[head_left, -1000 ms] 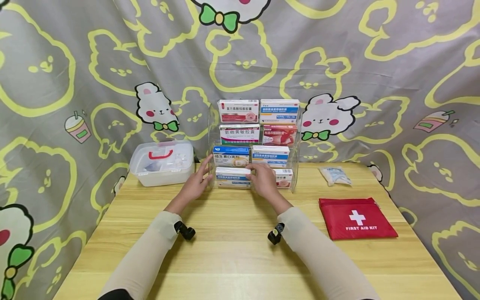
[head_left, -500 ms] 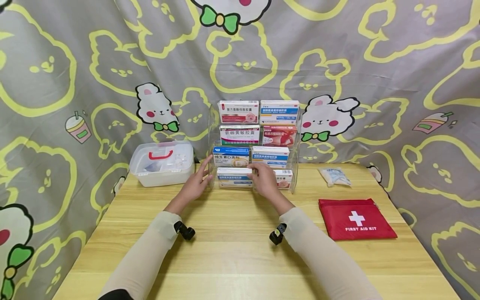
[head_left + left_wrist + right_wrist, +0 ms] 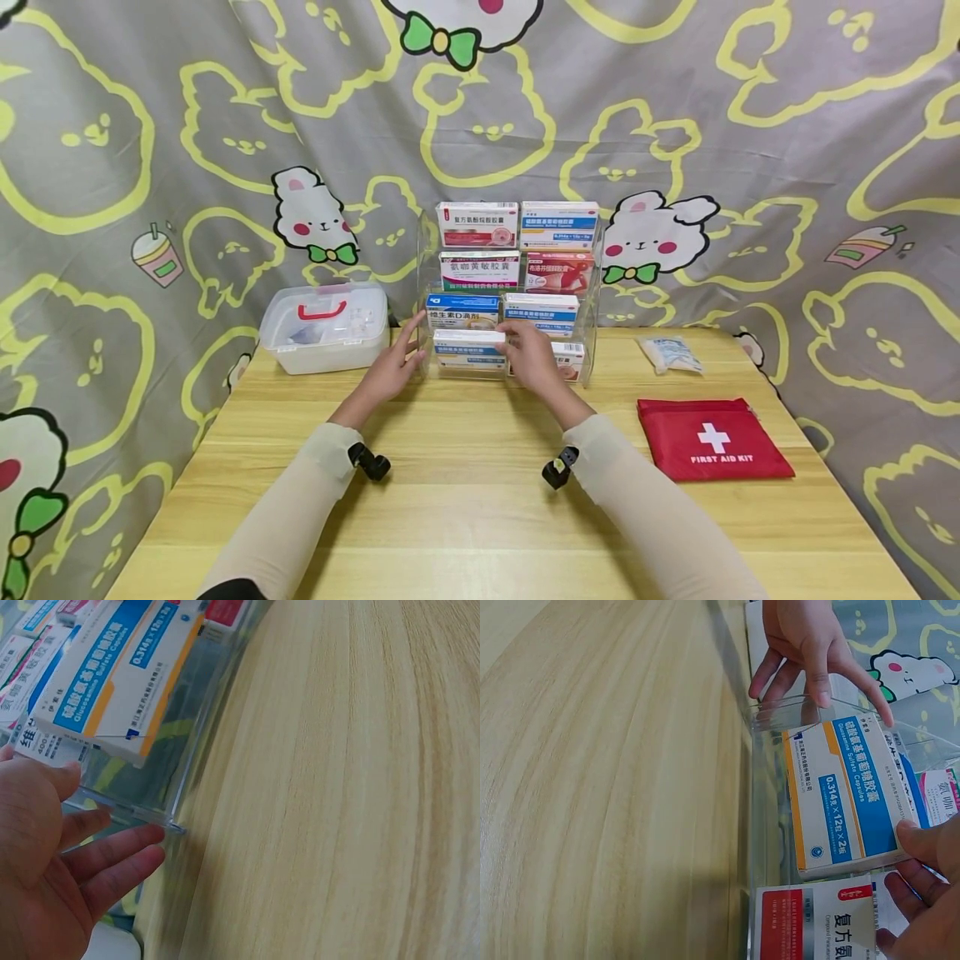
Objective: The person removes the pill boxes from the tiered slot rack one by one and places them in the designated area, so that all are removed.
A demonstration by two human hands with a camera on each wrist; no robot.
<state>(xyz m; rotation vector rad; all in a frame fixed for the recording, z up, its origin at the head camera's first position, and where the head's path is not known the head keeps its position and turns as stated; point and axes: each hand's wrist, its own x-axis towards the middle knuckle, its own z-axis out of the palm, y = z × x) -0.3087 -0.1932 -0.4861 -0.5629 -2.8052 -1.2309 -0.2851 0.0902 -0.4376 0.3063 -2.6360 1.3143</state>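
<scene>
My right hand [image 3: 536,360] pinches the right end of a white, blue and orange glucosamine capsule box [image 3: 469,353], thumb on its front edge in the right wrist view. This box [image 3: 847,799] leans in the bottom left slot of a clear tiered display rack [image 3: 174,796], raised a little at the front. My left hand [image 3: 387,372] is at the rack's left side panel, fingers extended, the index finger reaching along it. Behind the held box stands a blue and white vitamin D box [image 3: 462,313]. A red and white capsule box [image 3: 570,360] sits to the right, partly hidden by my right hand.
Higher tiers hold several more medicine boxes, among them a red ibuprofen box [image 3: 558,272]. A clear lidded bin [image 3: 324,327] with a red handle stands left. To the right lie a small plastic packet [image 3: 670,353] and a red first aid pouch [image 3: 714,439] on the wooden table [image 3: 450,500].
The glucosamine box in my right hand has risen slightly in its slot and shifted a little to the right. My left hand stays at the rack's side.
</scene>
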